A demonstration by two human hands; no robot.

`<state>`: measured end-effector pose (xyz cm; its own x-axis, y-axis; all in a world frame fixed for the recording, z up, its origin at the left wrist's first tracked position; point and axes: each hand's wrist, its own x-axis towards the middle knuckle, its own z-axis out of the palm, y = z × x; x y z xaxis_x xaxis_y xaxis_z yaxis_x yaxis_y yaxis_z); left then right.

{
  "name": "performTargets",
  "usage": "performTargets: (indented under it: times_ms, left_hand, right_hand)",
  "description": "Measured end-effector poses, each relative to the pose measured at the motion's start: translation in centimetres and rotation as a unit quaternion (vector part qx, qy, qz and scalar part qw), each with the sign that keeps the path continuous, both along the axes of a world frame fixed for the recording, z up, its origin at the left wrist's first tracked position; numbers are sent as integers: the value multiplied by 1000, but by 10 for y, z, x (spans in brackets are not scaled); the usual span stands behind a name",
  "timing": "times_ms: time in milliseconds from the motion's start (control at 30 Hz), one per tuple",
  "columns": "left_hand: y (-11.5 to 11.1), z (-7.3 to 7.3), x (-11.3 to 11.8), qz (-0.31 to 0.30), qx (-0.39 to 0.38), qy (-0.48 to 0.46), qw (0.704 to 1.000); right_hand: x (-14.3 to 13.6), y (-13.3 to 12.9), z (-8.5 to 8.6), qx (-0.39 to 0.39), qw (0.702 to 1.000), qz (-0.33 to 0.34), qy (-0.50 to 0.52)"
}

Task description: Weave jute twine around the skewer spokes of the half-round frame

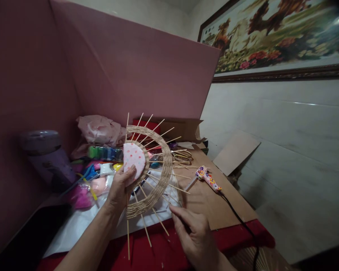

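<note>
A half-round woven piece (167, 165) with thin wooden sticks radiating outward is held up over the table. At its centre sits a pale half-disc with small coloured dots (132, 158). My left hand (120, 188) grips the piece at this half-disc, thumb on the front. My right hand (192, 229) is at the lower right of the woven piece, thumb and index finger pinched together near a stick's end. What lies between those fingertips is too small to make out.
A flowered glue gun (209, 178) with a black cable lies on brown cardboard (197, 203) at the right. Coloured clay packets (83, 195), a large tumbler (49, 162) and crumpled pink plastic (100, 130) are at the left. Coiled cord (183, 157) lies behind.
</note>
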<state>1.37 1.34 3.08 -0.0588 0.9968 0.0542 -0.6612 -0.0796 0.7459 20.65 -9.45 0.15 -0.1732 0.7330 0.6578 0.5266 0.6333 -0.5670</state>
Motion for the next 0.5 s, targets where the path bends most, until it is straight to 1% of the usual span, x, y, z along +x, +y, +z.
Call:
performTargets:
  times_ms: [133,200,333,500]
  left_hand:
    - [0,1,3,17,7,7,1000]
    - [-1,1,5,16,12,5,1000]
    - [-4,0,9,19,13,1,1000]
    - [-8,0,12,22,-14,21,999]
  right_hand:
    - [-3,1,-2,27,998,-41,-43]
    - [-4,1,-3,27,997,-54,-51]
    - [-7,0,-4,2,998,-52,-46]
    - [-9,-1,-1,-24,997,-60,-30]
